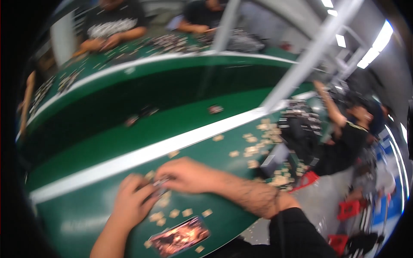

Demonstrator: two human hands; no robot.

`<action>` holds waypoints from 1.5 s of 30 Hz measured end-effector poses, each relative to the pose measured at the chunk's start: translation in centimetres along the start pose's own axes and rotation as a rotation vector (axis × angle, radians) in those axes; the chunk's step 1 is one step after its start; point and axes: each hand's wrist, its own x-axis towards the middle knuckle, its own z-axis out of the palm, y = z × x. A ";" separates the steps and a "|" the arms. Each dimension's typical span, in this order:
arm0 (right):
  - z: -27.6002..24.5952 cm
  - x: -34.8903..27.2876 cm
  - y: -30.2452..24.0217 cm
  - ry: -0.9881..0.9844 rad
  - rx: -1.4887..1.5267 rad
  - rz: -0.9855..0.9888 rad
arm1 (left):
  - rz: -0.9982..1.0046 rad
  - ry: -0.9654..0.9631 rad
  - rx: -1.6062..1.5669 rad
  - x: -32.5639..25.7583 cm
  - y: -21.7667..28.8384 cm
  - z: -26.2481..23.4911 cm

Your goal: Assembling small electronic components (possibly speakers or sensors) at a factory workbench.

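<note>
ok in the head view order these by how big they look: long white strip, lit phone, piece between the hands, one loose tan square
1. White strip, by far
2. Lit phone
3. Held piece and loose tan square: not ranked, since blur and partial cover leave the held piece's outline unsure

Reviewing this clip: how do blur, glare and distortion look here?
Head view: blur softens the left hand, the right hand and the part between them, hiding its detail. Head view: the ceiling light glares white at upper right, and the phone has a bright screen. Head view: fisheye bends the far white ledge, with black corners.
</note>
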 end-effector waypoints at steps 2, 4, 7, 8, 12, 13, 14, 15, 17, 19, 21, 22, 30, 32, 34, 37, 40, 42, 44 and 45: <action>0.0 0.5 0.2 -0.031 0.060 -0.028 | -0.045 0.009 0.064 -0.4 0.9 -0.7; -0.3 0.3 0.3 -0.038 0.068 -0.039 | -0.076 0.030 0.097 -0.3 1.4 -0.4; -1.2 -0.5 -0.1 -0.025 0.029 -0.017 | -0.076 0.030 0.075 0.6 1.6 0.2; -1.4 -0.5 -0.2 -0.040 0.034 0.016 | -0.067 0.028 0.087 0.8 1.7 0.1; 0.7 0.3 -0.5 0.002 -0.155 -0.074 | -0.115 0.016 0.156 -0.6 1.9 -0.8; 1.0 0.1 -0.6 0.030 -0.198 -0.060 | -0.081 0.018 0.165 -0.4 1.7 -0.9; 0.8 -0.4 -1.1 0.045 -0.229 -0.056 | -0.029 -0.013 0.161 0.0 1.5 -0.8; 1.0 -0.7 -1.4 0.062 -0.252 -0.035 | 0.011 -0.003 0.156 0.4 1.6 -0.6; 0.6 -1.8 -2.2 0.078 -0.345 0.064 | 0.078 -0.033 0.183 1.2 1.3 0.2; 1.2 -1.6 -2.7 0.092 -0.330 0.109 | 0.018 -0.079 0.183 0.7 1.2 0.1; 1.6 -1.4 -2.8 0.019 -0.275 0.089 | -0.030 -0.077 0.187 0.1 1.4 -0.3; 1.8 -1.2 -2.9 0.035 -0.258 0.086 | -0.034 -0.069 0.152 -0.2 1.4 -0.5; 1.8 -0.7 -3.4 0.117 -0.116 0.226 | -0.044 -0.036 0.019 -0.1 0.9 -0.4; 1.8 -0.4 -3.7 0.132 -0.106 0.241 | -0.052 -0.036 0.003 0.2 0.9 -0.7; 1.7 -0.1 -3.8 0.147 -0.105 0.255 | -0.049 -0.037 0.001 0.6 0.7 -0.8; 2.5 -0.3 -2.9 0.110 -0.091 0.181 | -0.090 -0.055 0.002 -0.2 0.7 -0.6; 2.7 -0.7 -2.4 0.119 -0.076 0.149 | -0.085 -0.045 0.008 -0.2 1.0 -0.6; 2.5 -0.8 -2.3 0.122 -0.071 0.098 | -0.085 -0.033 0.006 0.0 1.2 -0.4; 2.1 -0.8 -2.6 0.109 -0.122 0.131 | -0.091 -0.020 0.012 0.1 1.2 -0.4; 2.1 -0.8 -2.8 0.102 -0.111 0.127 | -0.081 -0.015 -0.003 0.1 1.3 -0.3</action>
